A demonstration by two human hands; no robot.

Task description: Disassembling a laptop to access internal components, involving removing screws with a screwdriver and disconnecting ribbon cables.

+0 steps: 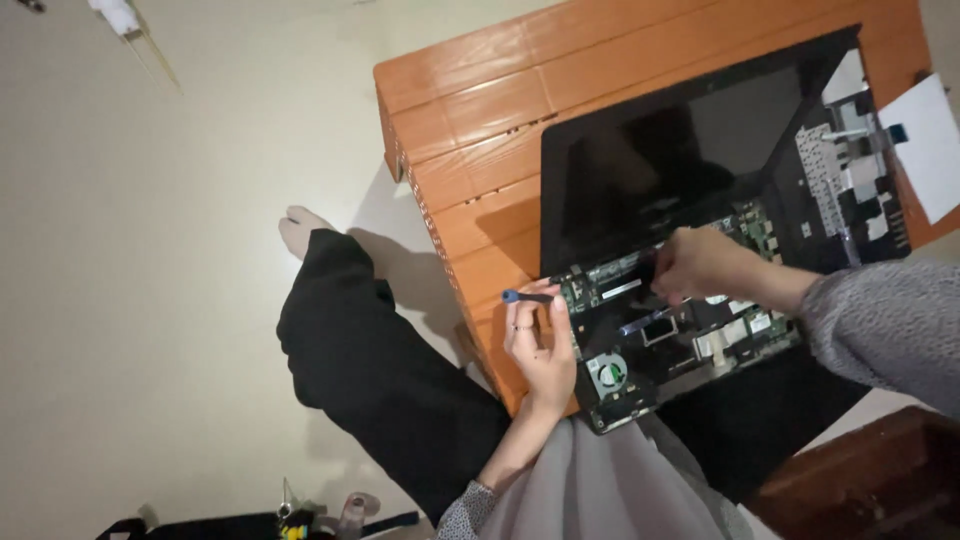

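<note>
An opened laptop [690,150] lies on a low orange wooden table [480,110], its dark screen folded back and its circuit board [680,330] with a round fan [607,373] bare. My left hand [540,345] grips a small screwdriver with a blue end [527,296] at the board's left edge. My right hand [700,263] rests on the board's upper middle, fingers bent down onto a part; what they pinch is hidden.
The removed keyboard panel [850,170] lies to the right of the screen, with a white paper sheet [925,140] beside it. My black-trousered leg [370,360] stretches over the pale floor. Small tools and a bottle [340,515] sit on the floor below.
</note>
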